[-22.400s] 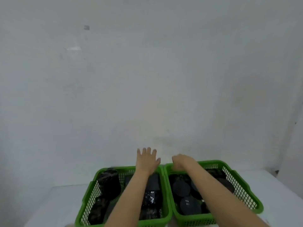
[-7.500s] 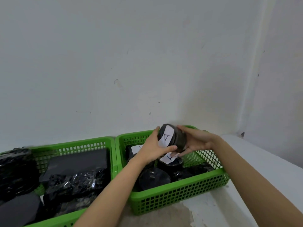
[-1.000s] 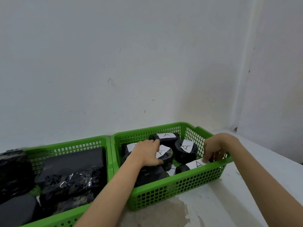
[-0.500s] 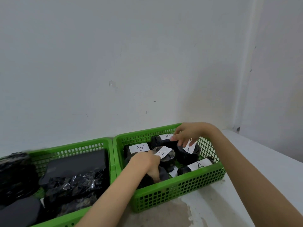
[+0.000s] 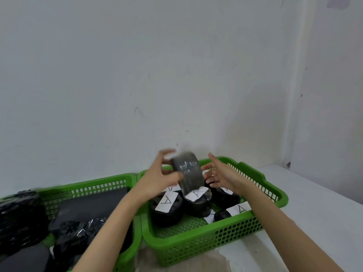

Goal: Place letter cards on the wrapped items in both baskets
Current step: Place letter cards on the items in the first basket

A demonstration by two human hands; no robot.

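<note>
Two green baskets sit side by side on a white worktop. Above the right basket, the left hand grips a black wrapped roll, thumb on its near face and fingers curled over its far edge; the roll is raised clear of the items below and blurred. The right hand hovers at the roll's 3 o'clock, fingers spread wide, palm toward it, not clearly touching. Below, dark wrapped items carry white cards marked A: one at the roll's 7 o'clock, one directly beneath, one at 4 o'clock. The left basket holds black wrapped items with no cards showing
</note>
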